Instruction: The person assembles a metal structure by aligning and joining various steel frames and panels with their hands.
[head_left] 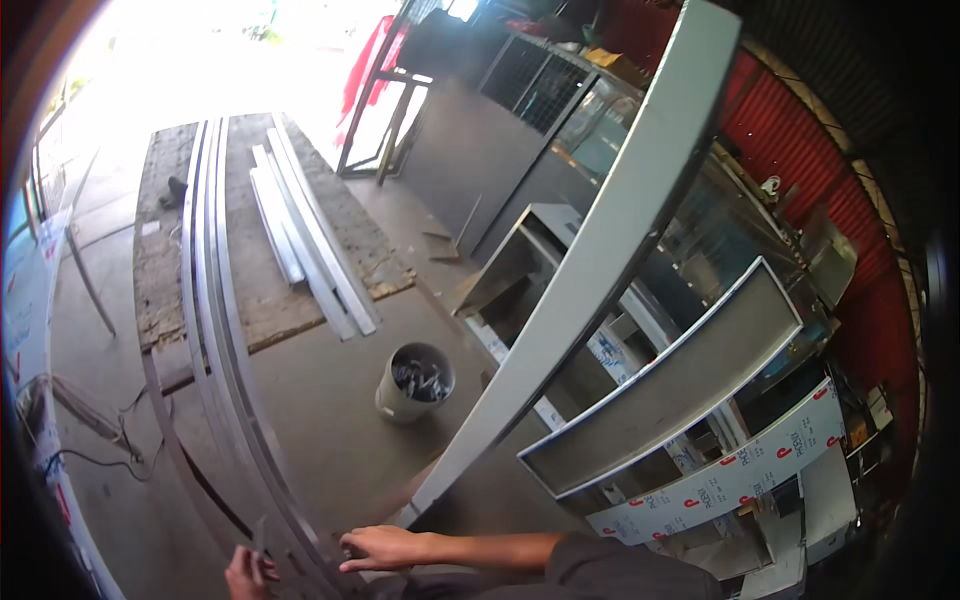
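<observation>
Long, narrow metal profiles (245,410) run from the lower middle away to the far left, lying side by side across a wooden board (160,260). Just left of their near end is my left hand (250,573), its fingers curled around a thin, greyish piece too blurred to name. On the right side of the same profiles my right hand (385,548) reaches in from the right. Its thumb and fingers are bent toward each other at the profile edge; what lies between them is too small to make out.
Shorter metal strips (305,230) lie on the board. A bucket (415,383) of metal pieces stands on the floor. A long pale panel (600,230) slants up close on the right, beside a curved framed panel (670,390) and stacked metal frames. Cables (95,420) lie at left.
</observation>
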